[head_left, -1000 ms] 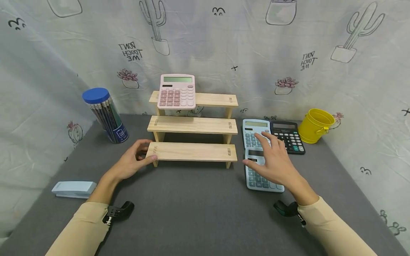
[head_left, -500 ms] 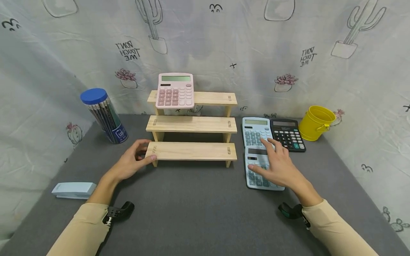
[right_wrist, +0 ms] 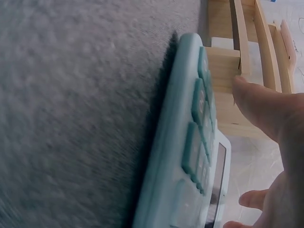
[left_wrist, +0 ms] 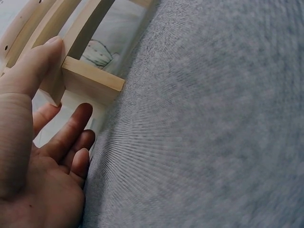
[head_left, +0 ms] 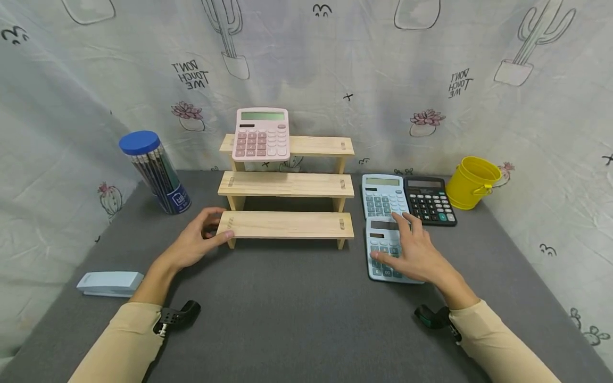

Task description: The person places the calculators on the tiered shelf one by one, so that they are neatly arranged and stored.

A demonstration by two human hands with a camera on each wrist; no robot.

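My left hand (head_left: 193,242) pinches the left end of the lowest step of a three-tier wooden shelf (head_left: 287,224). In the left wrist view, the thumb lies on the board's edge and the index fingertip touches its other side. My right hand (head_left: 419,255) is spread loosely over the nearer light blue calculator (head_left: 377,234), holding nothing. In the right wrist view, the thumb stands apart from that calculator (right_wrist: 166,142). A second light blue calculator (head_left: 384,194) lies directly behind it, with a black calculator (head_left: 428,201) alongside. A pink calculator (head_left: 261,133) leans upright on the top step.
A blue-lidded jar of pencils (head_left: 158,173) stands at the back left. Near my left forearm lies a pale blue stapler-like case (head_left: 110,283). A yellow bucket (head_left: 471,183) stands at the back right. A printed curtain (head_left: 306,69) surrounds the grey table (head_left: 292,319).
My right hand has moved slightly right and back toward me, off the farther blue calculator and over the nearer one. The left hand keeps its grip on the shelf.
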